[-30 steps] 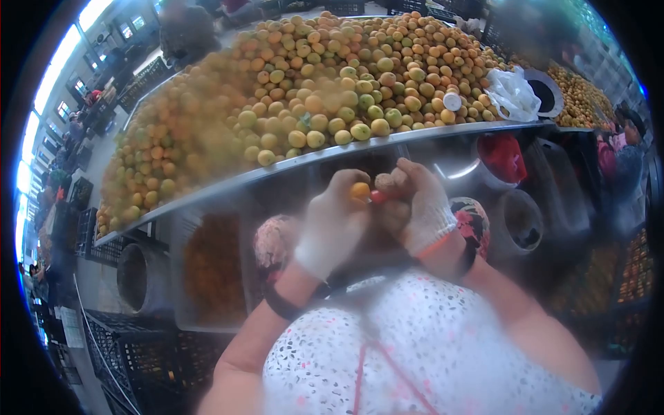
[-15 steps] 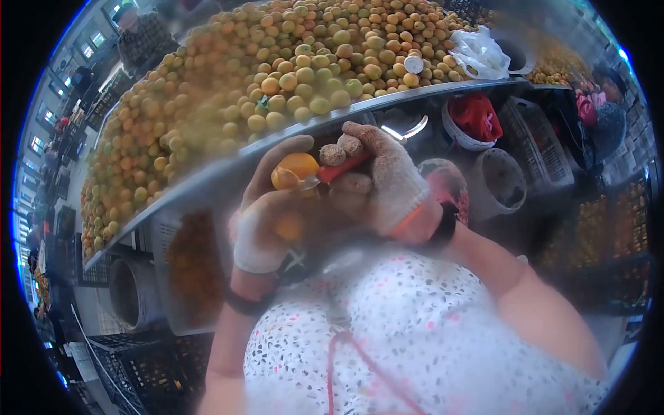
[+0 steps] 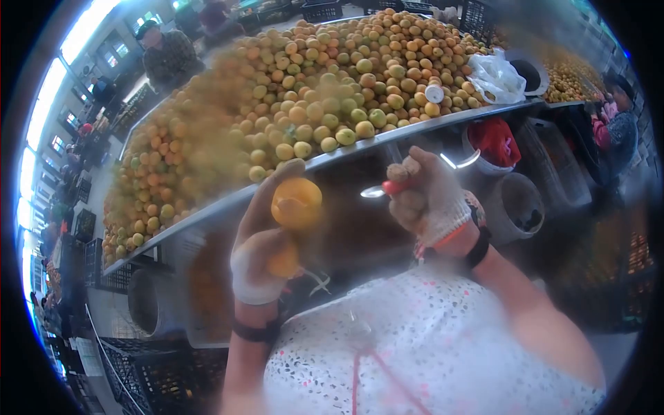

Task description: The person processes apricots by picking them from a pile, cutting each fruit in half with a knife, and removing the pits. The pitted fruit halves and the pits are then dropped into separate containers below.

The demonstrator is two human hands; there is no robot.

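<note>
My left hand (image 3: 259, 238), in a pale glove, is closed around a yellow-orange apricot (image 3: 297, 203) with a cut line across its face. A second orange piece of fruit (image 3: 282, 260) shows lower in the same palm. To the right, my gloved right hand (image 3: 429, 194) grips a small tool with a red handle (image 3: 396, 186) and a short shiny blade (image 3: 372, 191). The blade points left toward the apricot, with a gap between them. The glove's fingertips are brown and stained. Beyond both hands lies a large heap of apricots (image 3: 332, 104) on a metal-edged table (image 3: 387, 140).
A white plastic bag (image 3: 496, 77) and a round white lid (image 3: 434, 93) lie on the heap. Under the table edge stand a bucket with red cloth (image 3: 492, 144), a pale bucket (image 3: 519, 206) and a crate (image 3: 553, 162). Black crates (image 3: 155, 373) are lower left. A person (image 3: 166, 55) stands across the table.
My right hand has drawn the blade away from the apricot, moving right. The left hand still holds the fruit, now turned with the cut facing me. The view has shifted slightly.
</note>
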